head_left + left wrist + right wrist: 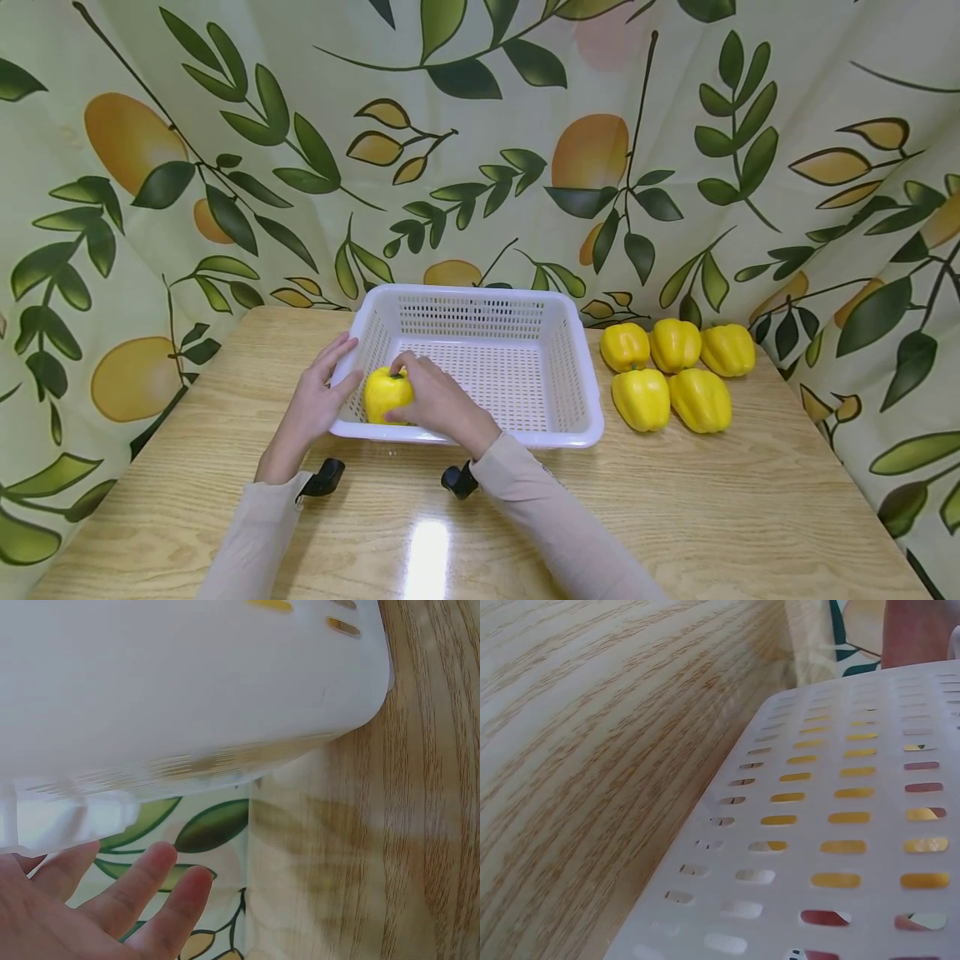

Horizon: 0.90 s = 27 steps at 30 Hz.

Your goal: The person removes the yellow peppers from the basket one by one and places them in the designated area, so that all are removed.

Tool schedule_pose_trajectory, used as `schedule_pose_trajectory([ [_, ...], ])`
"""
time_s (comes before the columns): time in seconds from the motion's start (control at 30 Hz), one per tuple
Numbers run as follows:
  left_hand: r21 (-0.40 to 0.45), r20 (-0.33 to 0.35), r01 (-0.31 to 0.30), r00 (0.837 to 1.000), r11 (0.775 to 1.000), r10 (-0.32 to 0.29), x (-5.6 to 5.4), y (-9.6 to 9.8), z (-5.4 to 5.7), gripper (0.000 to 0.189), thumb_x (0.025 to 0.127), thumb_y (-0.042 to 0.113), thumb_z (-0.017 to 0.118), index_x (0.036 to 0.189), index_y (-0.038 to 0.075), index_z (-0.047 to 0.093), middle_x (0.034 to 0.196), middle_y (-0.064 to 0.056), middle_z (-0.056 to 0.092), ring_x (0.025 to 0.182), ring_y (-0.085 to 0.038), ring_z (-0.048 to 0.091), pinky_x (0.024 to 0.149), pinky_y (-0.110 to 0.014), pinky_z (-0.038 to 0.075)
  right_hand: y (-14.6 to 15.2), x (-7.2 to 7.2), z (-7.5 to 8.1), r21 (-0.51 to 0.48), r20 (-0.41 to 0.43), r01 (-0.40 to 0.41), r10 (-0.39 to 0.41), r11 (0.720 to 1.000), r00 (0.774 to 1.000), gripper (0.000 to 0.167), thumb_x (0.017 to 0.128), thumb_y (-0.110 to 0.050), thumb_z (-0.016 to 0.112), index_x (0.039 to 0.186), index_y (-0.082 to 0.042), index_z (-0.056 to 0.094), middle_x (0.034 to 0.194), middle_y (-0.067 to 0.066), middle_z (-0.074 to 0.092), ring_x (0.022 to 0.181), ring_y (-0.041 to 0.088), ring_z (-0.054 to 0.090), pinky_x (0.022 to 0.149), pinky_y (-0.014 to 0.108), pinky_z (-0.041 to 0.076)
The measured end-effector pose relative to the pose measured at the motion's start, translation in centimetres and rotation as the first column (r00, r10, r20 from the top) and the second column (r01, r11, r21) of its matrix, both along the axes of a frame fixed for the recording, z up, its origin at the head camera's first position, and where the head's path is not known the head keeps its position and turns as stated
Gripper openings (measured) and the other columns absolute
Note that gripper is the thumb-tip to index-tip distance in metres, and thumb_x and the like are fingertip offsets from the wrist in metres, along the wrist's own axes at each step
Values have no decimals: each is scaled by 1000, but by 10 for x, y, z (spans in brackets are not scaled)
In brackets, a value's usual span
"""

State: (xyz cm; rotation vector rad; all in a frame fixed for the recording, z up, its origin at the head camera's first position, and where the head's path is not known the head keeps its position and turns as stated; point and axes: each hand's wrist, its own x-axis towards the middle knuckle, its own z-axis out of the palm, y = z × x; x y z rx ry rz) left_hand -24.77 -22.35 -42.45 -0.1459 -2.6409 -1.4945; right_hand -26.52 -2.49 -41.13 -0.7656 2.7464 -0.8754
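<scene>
A yellow bell pepper [384, 395] is in the front left corner of a white slotted plastic basket [573, 367]. My right hand [438, 398] reaches over the front rim and grips the pepper from above, thumb on the near side and fingers at the stem. Yellow shows through the basket wall slots [853, 817] in the right wrist view. At the left rim, my left hand [318, 396] rests with its thumb over the edge. In the left wrist view its fingers [176, 907] spread fairly straight outside the basket.
Several yellow bell peppers [642, 400] lie in two rows right of the basket. The wooden table [720, 508] meets a leaf-and-fruit patterned curtain [480, 125] behind. Black devices [324, 477] are strapped at both wrists.
</scene>
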Motion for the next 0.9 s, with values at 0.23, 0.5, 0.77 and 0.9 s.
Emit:
schedule_pose_trajectory([
  [0.23, -3, 8, -9, 1000, 1000, 9, 0, 1, 0, 55, 101, 16, 54, 152, 4, 37, 165, -14, 21, 149, -42, 26, 117, -61, 29, 0, 0, 2, -26, -2, 56, -56, 998, 998, 77, 74, -27, 88, 133, -12, 41, 127, 7, 59, 97, 17, 61, 80, 28, 54],
  [0.5, 3, 6, -8, 1000, 1000, 8, 0, 1, 0, 56, 100, 16, 54, 152, 3, 37, 165, -14, 21, 150, -42, 25, 118, -60, 29, -2, 0, 2, 42, -51, 63, -61, 997, 997, 78, 72, -27, 89, 139, -9, 51, 129, 9, 55, 107, 20, 60, 90, 32, 55],
  [0.77, 5, 5, -10, 1000, 1000, 10, 0, 1, 0, 56, 100, 14, 55, 151, 3, 38, 165, -15, 21, 150, -42, 24, 117, -61, 29, -2, 0, 2, 47, -2, 53, -53, 997, 999, 82, 72, -27, 90, 142, -11, 51, 129, 11, 55, 104, 20, 59, 91, 34, 55],
  [0.9, -1, 5, -12, 1000, 1000, 12, 0, 2, 0, 56, 100, 15, 55, 152, 3, 37, 165, -15, 21, 150, -42, 24, 117, -61, 29, -1, 0, 1, 34, 46, 38, -40, 999, 998, 81, 75, -25, 88, 144, -13, 47, 127, 10, 59, 103, 19, 59, 90, 33, 54],
])
